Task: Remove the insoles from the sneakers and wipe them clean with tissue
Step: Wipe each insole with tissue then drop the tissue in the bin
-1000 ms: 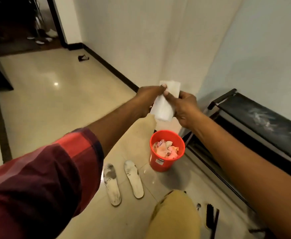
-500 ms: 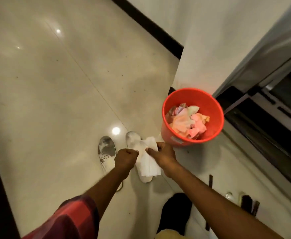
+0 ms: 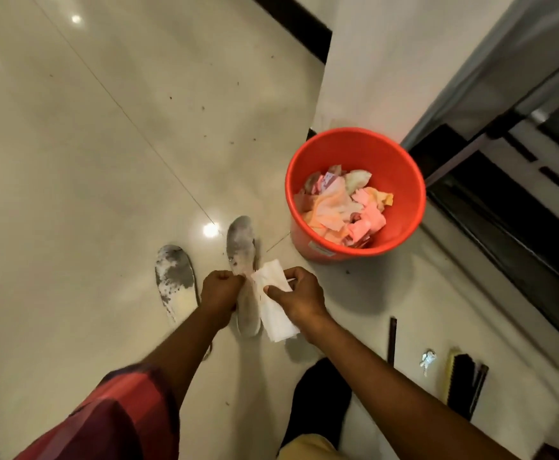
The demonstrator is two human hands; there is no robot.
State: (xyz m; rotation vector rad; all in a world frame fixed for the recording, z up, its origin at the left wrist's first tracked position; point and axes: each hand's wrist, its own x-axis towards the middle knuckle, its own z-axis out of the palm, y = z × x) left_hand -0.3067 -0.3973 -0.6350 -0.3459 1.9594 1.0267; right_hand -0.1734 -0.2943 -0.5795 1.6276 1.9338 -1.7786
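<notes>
Two dirty white insoles lie side by side on the tiled floor: the left insole (image 3: 173, 277) with dark stains and the right insole (image 3: 243, 254), partly covered by my hands. Just above the right insole I hold a folded white tissue (image 3: 276, 310). My right hand (image 3: 299, 293) grips its upper part with curled fingers and thumb. My left hand (image 3: 220, 290) pinches the tissue's top left corner. No sneakers are in view.
An orange bucket (image 3: 400, 167) with crumpled pink and white tissues stands to the right of the insoles. A black rack (image 3: 503, 207) runs along the wall on the right. A brush (image 3: 463, 383), keys (image 3: 426, 358) and a dark stick (image 3: 392, 340) lie near my black-socked foot (image 3: 321, 400).
My head has tilted down from the wall to the floor. Both hands, still holding the tissue, have dropped from chest height to just above the right insole.
</notes>
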